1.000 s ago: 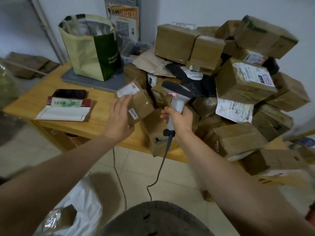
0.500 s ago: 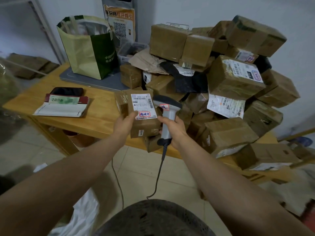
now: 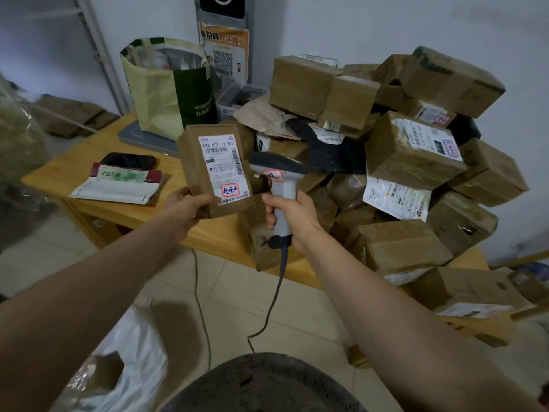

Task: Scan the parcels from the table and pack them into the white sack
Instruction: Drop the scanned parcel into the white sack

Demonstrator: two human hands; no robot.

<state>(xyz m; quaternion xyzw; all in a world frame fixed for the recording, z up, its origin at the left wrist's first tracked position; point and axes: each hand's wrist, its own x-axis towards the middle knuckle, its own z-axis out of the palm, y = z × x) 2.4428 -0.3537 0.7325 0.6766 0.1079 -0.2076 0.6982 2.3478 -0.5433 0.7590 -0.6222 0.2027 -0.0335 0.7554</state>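
Left hand point(image 3: 187, 208) holds a small brown cardboard parcel point(image 3: 215, 171) upright above the near edge of the pale wooden desk point(image 3: 68, 172), with its white printed label facing the camera. The thumb lies across the lower corner of the label and the fingers curl behind, so the grip is at the bottom end only.

Right hand point(image 3: 292, 217) is wrapped fully round the handle of a grey corded barcode scanner point(image 3: 277, 166). The scanner head sits just beside the parcel's right edge. Cannot tell whether its window faces the label.

Handling, as a judgement:
- The parcel looks light, since one hand carries it by its end without strain.
- It is a stiff box, and the taped faces are probably a little slick.
- The best hold is the bottom end or the narrow sides, with the thumb kept off the barcodes in the upper half of the label.
- Contents are unknown, so lower it into the sack rather than drop it.

A white plastic sack point(image 3: 133, 361) lies slack on the floor at lower left, with something brown visible inside.

A heap of brown taped boxes point(image 3: 413, 150) covers the right of the desk, stacked loosely. Most of the job looks undone. Pulling a low box could bring others down.

A green-and-cream carrier bag point(image 3: 166, 87) and a black phone point(image 3: 130, 160) sit on the desk's left.
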